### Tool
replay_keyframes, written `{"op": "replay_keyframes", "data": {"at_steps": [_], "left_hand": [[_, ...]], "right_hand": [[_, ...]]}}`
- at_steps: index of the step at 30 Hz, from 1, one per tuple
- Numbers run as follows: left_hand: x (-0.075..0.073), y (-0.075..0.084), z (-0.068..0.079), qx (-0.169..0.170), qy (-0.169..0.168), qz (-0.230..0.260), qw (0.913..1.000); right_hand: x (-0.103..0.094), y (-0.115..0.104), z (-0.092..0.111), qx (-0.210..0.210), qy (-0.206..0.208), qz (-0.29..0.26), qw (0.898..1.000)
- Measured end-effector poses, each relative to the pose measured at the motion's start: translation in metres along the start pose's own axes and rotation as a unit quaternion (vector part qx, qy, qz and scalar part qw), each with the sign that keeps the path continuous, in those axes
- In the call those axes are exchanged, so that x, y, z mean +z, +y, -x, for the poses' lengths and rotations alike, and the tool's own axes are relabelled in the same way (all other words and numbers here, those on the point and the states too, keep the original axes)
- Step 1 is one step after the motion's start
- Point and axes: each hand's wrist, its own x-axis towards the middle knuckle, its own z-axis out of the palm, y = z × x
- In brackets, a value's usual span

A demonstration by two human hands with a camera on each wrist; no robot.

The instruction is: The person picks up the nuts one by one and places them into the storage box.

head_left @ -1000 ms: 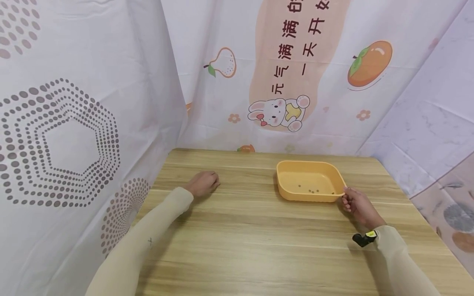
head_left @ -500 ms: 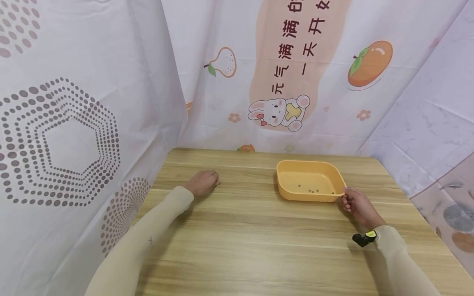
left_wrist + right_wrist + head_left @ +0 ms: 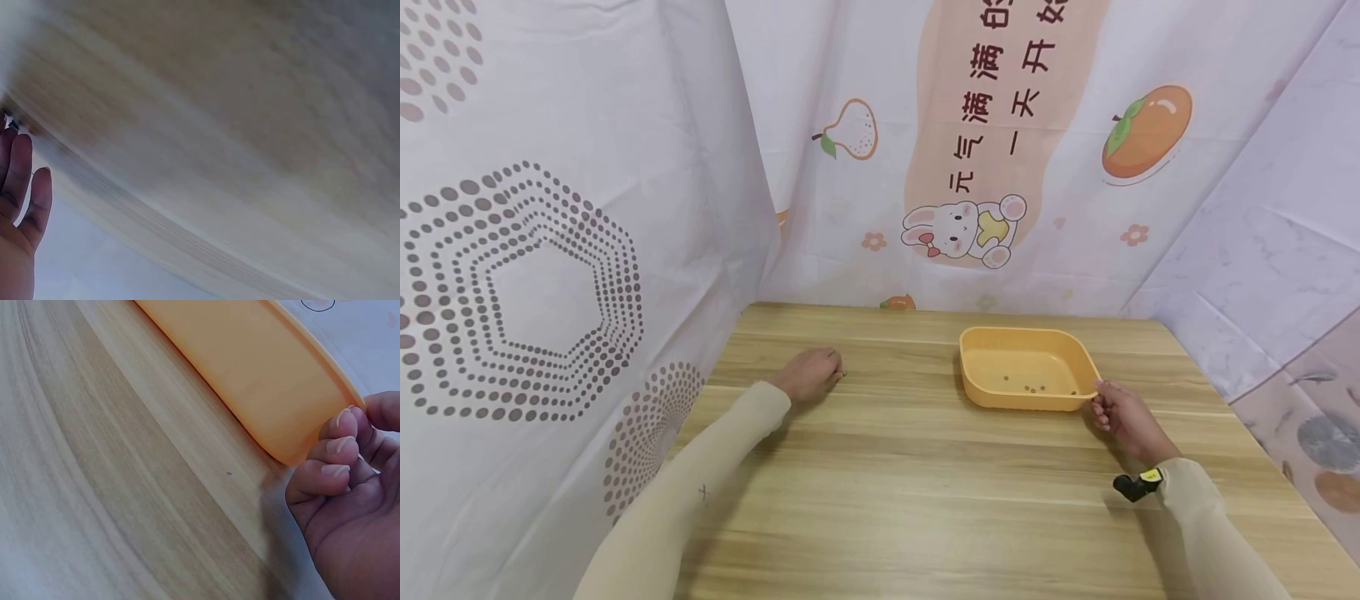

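A yellow-orange plastic tray (image 3: 1028, 402) rests on the wooden table in the head view, right of centre. Several tiny ring-like metal pieces (image 3: 1032, 389) lie scattered on its floor, too small to identify. My right hand (image 3: 1129, 421) pinches the tray's near right corner between thumb and curled fingers; the right wrist view shows that rim in the grip. Well to the left of the tray, my left hand (image 3: 808, 375) is low over the tabletop, fingertips together. A small dark piece (image 3: 14, 124) shows at these fingertips in the left wrist view, mostly hidden; its kind is unclear.
The wooden table (image 3: 910, 475) reaches back to a printed curtain (image 3: 850, 208), with more cloth hanging on the left and right sides. A tiny speck (image 3: 230, 473) lies on the wood near the tray. My right wrist wears a black device (image 3: 1138, 483).
Both hands and the tray keep nearly the same places. The left fingertips shift only slightly, and the whole head view moves a few pixels.
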Motion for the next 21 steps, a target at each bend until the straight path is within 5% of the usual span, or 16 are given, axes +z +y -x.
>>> {"op": "replay_keyframes", "data": {"at_steps": [21], "left_hand": [[-0.0023, -0.0015, -0.0042, -0.012, 0.015, -0.002, 0.9998]], "right_hand": [[-0.0050, 0.0059, -0.0028, -0.003, -0.001, -0.006, 1.000]]}}
